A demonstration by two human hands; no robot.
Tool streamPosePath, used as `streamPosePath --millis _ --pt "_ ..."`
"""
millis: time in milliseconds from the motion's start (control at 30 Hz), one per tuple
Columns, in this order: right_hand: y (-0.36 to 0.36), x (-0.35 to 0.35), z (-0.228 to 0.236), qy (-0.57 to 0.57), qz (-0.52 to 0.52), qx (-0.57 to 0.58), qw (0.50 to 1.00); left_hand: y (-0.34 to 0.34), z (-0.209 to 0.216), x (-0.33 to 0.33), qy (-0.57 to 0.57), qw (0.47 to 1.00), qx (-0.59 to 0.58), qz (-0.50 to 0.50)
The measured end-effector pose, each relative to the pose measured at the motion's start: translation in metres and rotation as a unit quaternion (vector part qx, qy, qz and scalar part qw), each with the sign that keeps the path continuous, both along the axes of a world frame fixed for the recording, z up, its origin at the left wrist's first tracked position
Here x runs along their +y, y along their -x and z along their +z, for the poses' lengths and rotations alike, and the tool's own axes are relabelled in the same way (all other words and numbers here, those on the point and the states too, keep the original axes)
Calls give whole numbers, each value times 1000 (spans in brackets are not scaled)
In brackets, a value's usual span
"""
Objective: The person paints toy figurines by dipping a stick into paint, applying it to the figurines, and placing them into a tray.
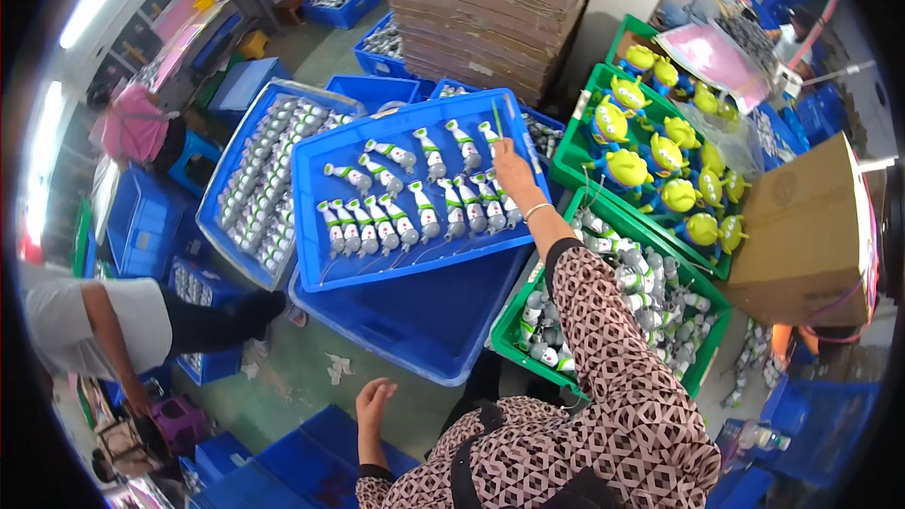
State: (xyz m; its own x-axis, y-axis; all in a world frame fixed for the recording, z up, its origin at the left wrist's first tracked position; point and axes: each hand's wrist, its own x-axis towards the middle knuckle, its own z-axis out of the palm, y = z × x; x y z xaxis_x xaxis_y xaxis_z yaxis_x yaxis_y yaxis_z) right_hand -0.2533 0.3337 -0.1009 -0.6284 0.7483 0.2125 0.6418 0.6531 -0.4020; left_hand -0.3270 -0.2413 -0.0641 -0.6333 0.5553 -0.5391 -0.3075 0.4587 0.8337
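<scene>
No legible text, label, number or sign is found. Red marks on the parts (426,212) in the blue tray (339,153), centre of frame, and a faint mark on the carton (801,236), right, are unreadable.

Right hand (512,170) outstretched, left hand (373,401) low, half-curled

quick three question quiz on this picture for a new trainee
1. Choose. The right hand is over: (a) the upper blue tray with grey-and-white toy parts; (b) the cardboard box; (c) the floor.
2. True or false: the left hand is inside that tray.
3. Fill in: the crate of yellow figures is ____ in colour.

Key: 1. a; 2. false; 3. green.
</scene>
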Motion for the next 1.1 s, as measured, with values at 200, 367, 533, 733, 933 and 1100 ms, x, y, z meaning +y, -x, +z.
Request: streamPosePath --millis 200,367,533,733,933,1100 --pt "-18 -9 36 -125 26 85 988 20 16 48 15 997 42 -62" --pt "-66 -90 96 -33 97 163 981 30 38 104 -5 987 106 -125" --pt "-170 -195 149 77 112 220 966 37 37 167 -57 969 152 -185" --pt "-293 -289 143 37 -14 347 937 3 60 235 -86 935 215 -270" --pt "-412 -352 124 -77 -219 365 901 -73 68 291 -109 906 211 -350" --pt "-491 -368 97 -100 -424 160 886 -143 73 319 -165 874 185 -418"
